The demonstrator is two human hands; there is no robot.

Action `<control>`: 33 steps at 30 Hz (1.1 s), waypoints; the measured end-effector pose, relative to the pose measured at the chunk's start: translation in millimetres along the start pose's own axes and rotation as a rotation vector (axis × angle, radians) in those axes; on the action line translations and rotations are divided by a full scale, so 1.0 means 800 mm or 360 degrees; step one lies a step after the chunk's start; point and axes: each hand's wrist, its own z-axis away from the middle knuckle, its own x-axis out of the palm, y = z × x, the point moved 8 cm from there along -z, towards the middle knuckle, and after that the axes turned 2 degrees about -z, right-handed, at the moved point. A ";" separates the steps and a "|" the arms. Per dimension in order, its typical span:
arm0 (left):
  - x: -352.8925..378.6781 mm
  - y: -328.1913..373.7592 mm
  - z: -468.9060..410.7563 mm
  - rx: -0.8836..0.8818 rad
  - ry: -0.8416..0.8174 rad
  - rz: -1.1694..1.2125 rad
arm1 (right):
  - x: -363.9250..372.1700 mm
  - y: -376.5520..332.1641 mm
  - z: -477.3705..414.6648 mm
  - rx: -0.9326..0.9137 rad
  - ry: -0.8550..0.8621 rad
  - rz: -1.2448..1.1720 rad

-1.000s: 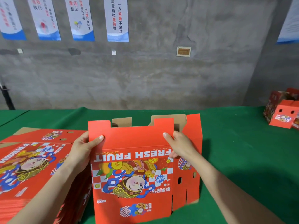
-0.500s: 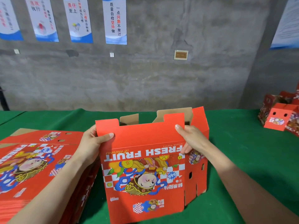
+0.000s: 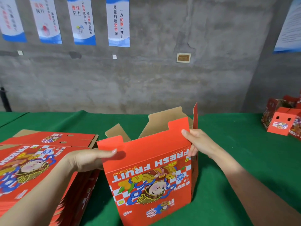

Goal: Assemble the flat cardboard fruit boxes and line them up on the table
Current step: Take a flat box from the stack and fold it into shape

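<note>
Squaring up one half-formed box (image 3: 149, 173) on the green table (image 3: 244, 160), print upside down

Pinched at the upper left edge by the left hand (image 3: 86, 160), thumb flat on the printed front, fingers hidden behind; gripped at the upper right corner by the right hand (image 3: 198, 144), thumb over the front flap, fingers curled round the side. Opened into a rough tube with top flaps standing unfolded and bare brown card inside; nothing seen in it, and no view of the underside to tell whether locked. Just left of it, a thick stack of flat boxes (image 3: 32, 168) waiting. Far right, well apart, a few finished boxes (image 3: 278, 123) set close together, insides out of view. Judged early: flaps to fold here, most of the stack to go, lining up barely begun
</note>
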 end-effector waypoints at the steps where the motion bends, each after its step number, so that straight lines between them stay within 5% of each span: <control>1: 0.001 0.003 -0.001 -0.0020 0.0008 -0.0040 | -0.003 -0.001 0.001 -0.0006 0.0043 -0.0008; 7: -0.016 0.017 -0.014 -0.0062 0.0590 0.0095 | -0.024 -0.008 0.009 -0.0032 0.0381 0.0186; 12: -0.024 0.030 -0.017 0.0257 0.0906 0.0766 | -0.026 0.010 0.015 -0.0028 0.0515 0.0211; 17: -0.030 0.036 -0.003 0.0266 0.1527 -0.0060 | -0.023 0.033 0.018 0.0112 0.0601 0.0101; 23: -0.008 0.040 -0.002 0.0232 0.1568 -0.0703 | -0.016 0.051 0.023 0.0196 0.0704 0.0178; 30: 0.011 0.044 -0.008 0.0216 0.1460 -0.0903 | 0.004 0.053 0.021 0.0157 0.0465 0.0392; 33: 0.010 0.045 -0.010 0.0258 0.1478 -0.0982 | 0.010 0.028 0.019 -0.0078 0.0413 0.0945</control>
